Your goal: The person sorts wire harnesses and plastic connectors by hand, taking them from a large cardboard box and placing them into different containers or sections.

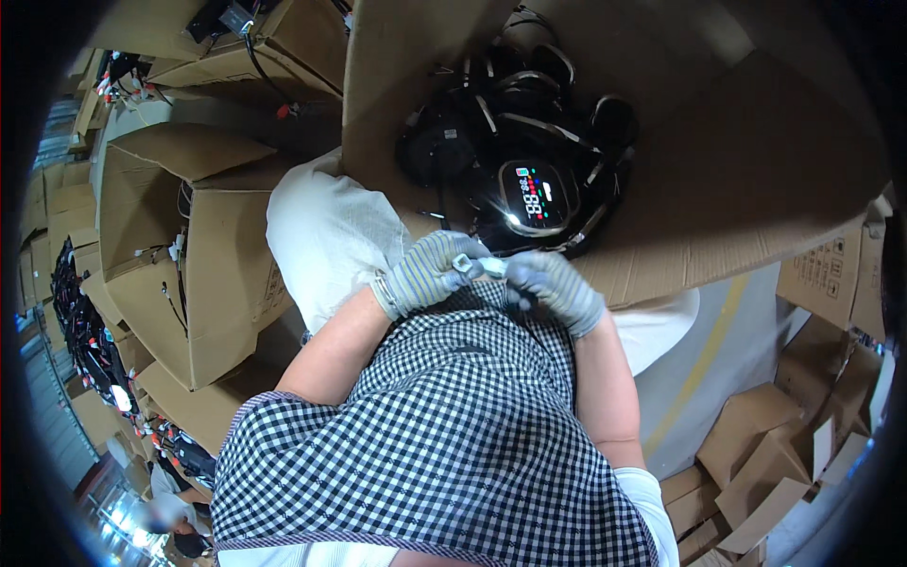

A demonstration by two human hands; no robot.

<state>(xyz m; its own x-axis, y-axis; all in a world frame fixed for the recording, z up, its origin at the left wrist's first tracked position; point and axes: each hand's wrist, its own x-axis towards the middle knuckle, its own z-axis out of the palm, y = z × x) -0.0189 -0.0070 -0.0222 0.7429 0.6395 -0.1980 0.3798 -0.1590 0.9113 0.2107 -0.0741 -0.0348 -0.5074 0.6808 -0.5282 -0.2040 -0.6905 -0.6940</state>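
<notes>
A: Where is the part?

B: A small grey part (470, 266) sits pinched between both gloved hands, left hand (425, 274) and right hand (553, 283), each grip closed on it, above the checked apron (453, 425).

A: Risk?

B: It could slip from the gloves, perhaps into the lap. Behind, a brown box (718, 189) holds black display units (529, 194); more boxes (189, 274) stand left.

Left hand (427, 272) and right hand (553, 285) apparently pinched together.
</notes>
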